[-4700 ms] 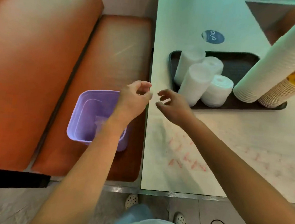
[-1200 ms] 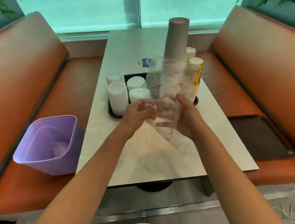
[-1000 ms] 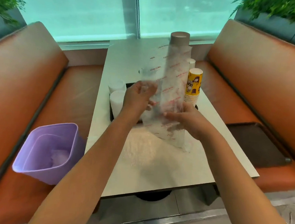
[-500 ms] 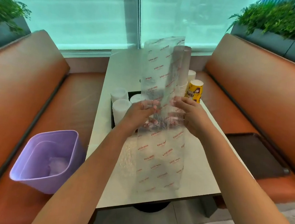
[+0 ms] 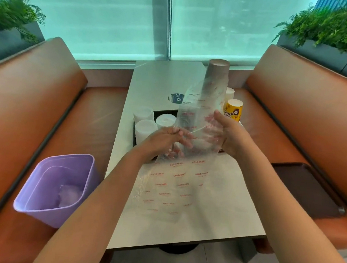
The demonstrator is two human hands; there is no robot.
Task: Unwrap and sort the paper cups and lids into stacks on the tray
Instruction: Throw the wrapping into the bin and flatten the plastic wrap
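Observation:
A long clear plastic wrapper (image 5: 177,173) with red print hangs between my hands over the white table (image 5: 181,225). My left hand (image 5: 163,141) pinches its middle. My right hand (image 5: 228,135) holds its right side, with fingers showing through the film. Behind them a dark tray (image 5: 166,111) carries white lid stacks (image 5: 145,129), a tall stack of upturned grey-brown cups (image 5: 217,76), a yellow printed cup stack (image 5: 233,109) and a white cup stack (image 5: 230,93). The wrapper and my hands hide much of the tray.
A purple bin (image 5: 58,186) with crumpled plastic inside sits on the left orange bench. A second dark tray (image 5: 309,189) lies on the right bench seat. A round blue sticker (image 5: 175,98) marks the table beyond the tray. Planters stand behind both benches.
The wrapper's top has dropped and folded down from upright. My hands have gathered its middle, and my left hand has closed on it. The view has tilted up since earliest frame.

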